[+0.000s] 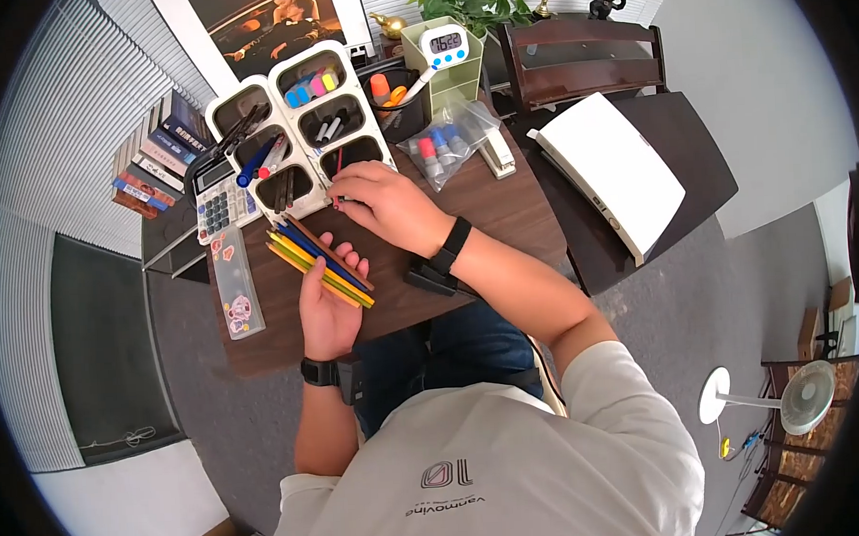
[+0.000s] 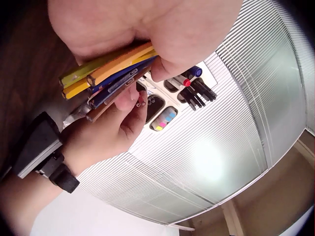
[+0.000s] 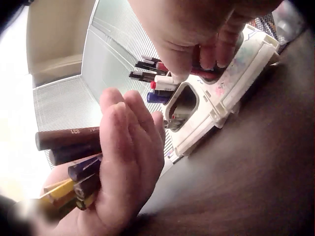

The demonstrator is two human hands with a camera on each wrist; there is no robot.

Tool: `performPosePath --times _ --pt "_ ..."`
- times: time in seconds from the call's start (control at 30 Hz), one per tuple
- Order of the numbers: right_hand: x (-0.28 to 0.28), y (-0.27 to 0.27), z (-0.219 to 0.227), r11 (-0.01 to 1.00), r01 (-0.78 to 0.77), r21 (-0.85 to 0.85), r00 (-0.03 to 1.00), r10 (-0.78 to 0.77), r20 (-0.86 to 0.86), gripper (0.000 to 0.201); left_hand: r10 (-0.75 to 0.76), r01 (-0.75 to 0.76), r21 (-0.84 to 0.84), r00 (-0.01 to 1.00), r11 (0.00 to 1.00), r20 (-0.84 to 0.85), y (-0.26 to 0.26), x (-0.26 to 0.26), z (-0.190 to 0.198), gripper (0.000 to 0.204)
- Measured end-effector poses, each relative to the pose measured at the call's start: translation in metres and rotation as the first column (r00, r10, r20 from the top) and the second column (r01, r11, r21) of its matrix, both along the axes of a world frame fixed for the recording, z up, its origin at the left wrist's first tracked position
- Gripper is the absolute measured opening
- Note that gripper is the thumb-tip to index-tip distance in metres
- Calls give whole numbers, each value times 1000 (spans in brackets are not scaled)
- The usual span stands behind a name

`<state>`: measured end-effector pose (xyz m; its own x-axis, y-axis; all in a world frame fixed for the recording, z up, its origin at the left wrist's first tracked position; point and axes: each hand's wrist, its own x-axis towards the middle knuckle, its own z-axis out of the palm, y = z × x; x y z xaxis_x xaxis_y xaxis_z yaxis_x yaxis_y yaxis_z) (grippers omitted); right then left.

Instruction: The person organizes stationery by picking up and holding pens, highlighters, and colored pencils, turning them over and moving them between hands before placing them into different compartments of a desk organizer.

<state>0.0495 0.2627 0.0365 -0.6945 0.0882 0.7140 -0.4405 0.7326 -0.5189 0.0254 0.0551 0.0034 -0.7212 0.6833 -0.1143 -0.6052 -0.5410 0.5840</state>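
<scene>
My left hand holds a bundle of colored pencils, among them yellow, orange, olive, blue and brown ones. In the left wrist view the flat ends of the pencils stick out past the palm. My right hand is at the near right compartment of the white desk organizer, palm down. Between its thumb and fingers it pinches a red pencil, whose far end points into that compartment. Part of the red pencil is hidden by the fingers.
Other compartments hold highlighters, markers and dark pencils. A calculator and a stickered clear case lie left. To the right are a plastic bag, a stapler and a mesh pen cup.
</scene>
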Motion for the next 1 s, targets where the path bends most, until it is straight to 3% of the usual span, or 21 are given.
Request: performPosePath --times 0.33,0.43,0.5,0.57,0.63,0.67,0.8,0.9,1.0 --pt "6 -2 0 995 4 -96 998 3 69 29 9 -9 -5 1000 1000 9 1 3 5 40" --pt "18 -4 11 999 46 -6 999 -46 10 33 25 -25 -23 1000 999 -12 0 1 1 38" --pt "34 -6 25 998 50 24 992 -52 114 39 25 -25 0 999 1000 -36 -1 -1 -4 33" --pt "42 -4 28 997 23 70 999 -25 38 38 53 -54 46 999 998 8 0 -1 -5 31" --pt "47 -3 27 949 -305 86 947 292 135 31 79 -83 93 996 992 47 1 0 -6 29" --pt "48 -9 27 935 -355 -2 924 351 151 23 83 -87 97 996 991 40 2 -1 -8 28" --pt "50 -10 27 907 -421 -22 862 408 303 20 72 -72 71 997 995 8 0 -1 -7 27" --pt "53 -8 28 888 -440 -133 857 459 233 20 69 -69 56 998 996 -4 3 0 -3 28" --pt "62 -1 42 895 -375 -242 926 350 -142 17 68 -69 36 998 997 12 -1 -1 -6 30"
